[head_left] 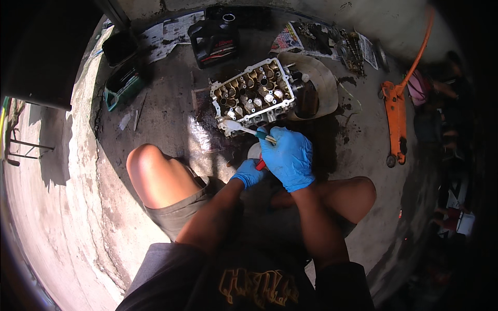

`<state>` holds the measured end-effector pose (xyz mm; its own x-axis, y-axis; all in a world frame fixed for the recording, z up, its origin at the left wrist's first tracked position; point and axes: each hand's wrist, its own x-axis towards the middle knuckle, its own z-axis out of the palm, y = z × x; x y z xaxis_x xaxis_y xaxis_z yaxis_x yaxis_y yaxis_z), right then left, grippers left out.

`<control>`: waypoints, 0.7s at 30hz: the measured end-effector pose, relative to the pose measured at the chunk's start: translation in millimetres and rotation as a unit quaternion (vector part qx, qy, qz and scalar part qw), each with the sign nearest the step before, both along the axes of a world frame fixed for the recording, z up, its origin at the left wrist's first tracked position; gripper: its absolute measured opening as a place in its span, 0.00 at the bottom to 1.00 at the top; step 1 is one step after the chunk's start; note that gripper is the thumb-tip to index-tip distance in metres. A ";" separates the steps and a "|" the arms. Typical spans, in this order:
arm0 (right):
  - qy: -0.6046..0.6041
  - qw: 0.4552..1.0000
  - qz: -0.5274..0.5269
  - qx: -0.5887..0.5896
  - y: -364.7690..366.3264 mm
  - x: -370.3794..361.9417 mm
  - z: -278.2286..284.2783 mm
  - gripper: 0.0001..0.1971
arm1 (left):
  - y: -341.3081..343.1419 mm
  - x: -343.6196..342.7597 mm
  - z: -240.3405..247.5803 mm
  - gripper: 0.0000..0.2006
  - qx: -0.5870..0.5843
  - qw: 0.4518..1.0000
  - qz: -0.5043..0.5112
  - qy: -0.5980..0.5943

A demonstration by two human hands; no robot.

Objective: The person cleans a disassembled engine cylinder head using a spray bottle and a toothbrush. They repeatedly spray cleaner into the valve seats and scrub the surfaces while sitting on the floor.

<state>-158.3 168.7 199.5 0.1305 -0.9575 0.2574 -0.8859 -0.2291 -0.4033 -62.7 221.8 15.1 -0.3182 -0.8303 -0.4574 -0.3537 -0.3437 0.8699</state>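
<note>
The right hand (288, 158) grips a toothbrush (248, 129) closed, bristles touching the near edge of the cylinder head (254, 93) on the concrete floor (171, 119). The left hand (248, 173) grips a red-capped white container (256, 155).

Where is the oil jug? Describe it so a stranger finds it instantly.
Start at the metal engine head on the concrete floor, ahead of the gloved hands. Look just beyond its far left corner: the oil jug stands there, black with a red label, beside spread newspapers.
</note>
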 end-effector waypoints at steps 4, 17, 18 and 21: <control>0.075 0.987 -0.060 0.129 -5.5 1.2 -15.2 0.11 | -12.2 1.2 25.9 0.25 0.030 0.998 -0.039 -0.050; 0.096 0.978 -0.053 0.179 -4.7 4.0 -11.4 0.12 | -8.3 0.7 38.2 0.23 0.038 0.995 -0.061 -0.062; 0.090 0.984 -0.035 0.148 -6.3 3.7 -10.6 0.13 | -9.7 0.7 39.1 0.23 0.048 0.995 -0.055 -0.063; 0.059 0.992 -0.011 0.115 -11.8 -1.5 -7.4 0.16 | -17.0 3.8 37.6 0.22 0.038 0.997 -0.037 -0.050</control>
